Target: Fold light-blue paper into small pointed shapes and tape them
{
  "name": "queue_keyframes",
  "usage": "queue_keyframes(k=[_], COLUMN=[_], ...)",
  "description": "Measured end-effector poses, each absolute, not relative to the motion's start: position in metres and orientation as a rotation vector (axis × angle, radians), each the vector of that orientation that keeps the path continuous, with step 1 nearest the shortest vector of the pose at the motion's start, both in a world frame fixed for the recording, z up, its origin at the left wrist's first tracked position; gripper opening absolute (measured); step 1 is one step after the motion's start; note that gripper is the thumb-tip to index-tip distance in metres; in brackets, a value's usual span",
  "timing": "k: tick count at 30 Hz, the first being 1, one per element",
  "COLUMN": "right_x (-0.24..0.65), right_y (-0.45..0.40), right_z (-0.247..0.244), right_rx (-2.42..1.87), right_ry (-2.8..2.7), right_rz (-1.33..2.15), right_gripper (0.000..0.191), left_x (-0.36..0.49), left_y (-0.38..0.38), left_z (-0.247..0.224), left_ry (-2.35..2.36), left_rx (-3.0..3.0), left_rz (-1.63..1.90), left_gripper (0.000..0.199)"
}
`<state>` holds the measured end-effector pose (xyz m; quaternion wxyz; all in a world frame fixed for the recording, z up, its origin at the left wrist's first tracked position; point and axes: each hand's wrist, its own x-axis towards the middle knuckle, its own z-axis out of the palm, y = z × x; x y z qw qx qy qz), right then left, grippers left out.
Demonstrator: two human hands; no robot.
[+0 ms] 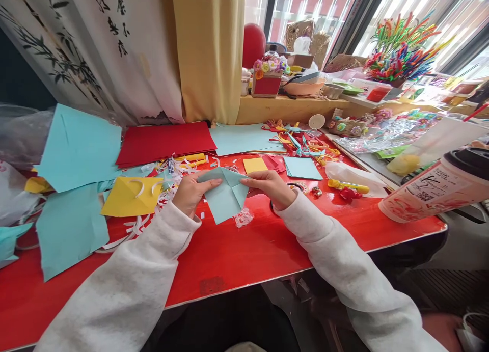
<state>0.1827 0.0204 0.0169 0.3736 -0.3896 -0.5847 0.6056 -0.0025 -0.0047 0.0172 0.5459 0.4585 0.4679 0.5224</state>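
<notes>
Over the middle of the red bench [248,255], between its front and back edges, we have a creased blue sheet [225,203] in both hands. Left hand [191,191]: grip closed in a pinch, thumb flat on the sheet's upper left, fingers mostly hidden behind it. Right hand [271,188]: same sort of pinch, thumb at the upper right corner. So the sheet sits directly between our two grips, most of it hanging below the thumbs, one corner aimed at the bench's front edge. Fold lines cross on its right half. We can't tell if the lowest corner touches the bench.

Just right of that corner: white lacy scrap [243,218]. Beyond the right hand, toward the back edge: small yellow square [254,165], then a pile of light blue squares [302,168]. Toward the right end: yellow tube [346,186], then a pink cup [412,196] with black lid near the front right corner. Left end: yellow sheet [130,201] with two curved white strips on it, beside two large blue sheets [78,148]. Along the back edge: red paper [166,144] lying flat, left of a pale blue stack [242,139].
</notes>
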Motion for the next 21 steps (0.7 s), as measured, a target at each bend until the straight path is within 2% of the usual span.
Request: queue_keyframes(k=[8, 16, 21], right_x=[0.184, 0.185, 0.185], right_y=[0.019, 0.021, 0.02], right_z=[0.017, 0.015, 0.016], right_rx=[-0.929, -0.975, -0.965], right_ry=[-1.593, -1.588, -1.59], right_rz=[1.582, 1.566, 1.505], right_gripper=[0.035, 0.029, 0.024], left_x=[-0.009, -0.009, -0.012], left_y=[-0.007, -0.009, -0.014], left_z=[0.03, 0.028, 0.04], left_ry=[1.113, 1.026, 1.06], left_rx=[1.212, 1.304, 1.363], left_rz=[1.054, 0.986, 0.754], left_gripper=[0.031, 0.027, 0.038])
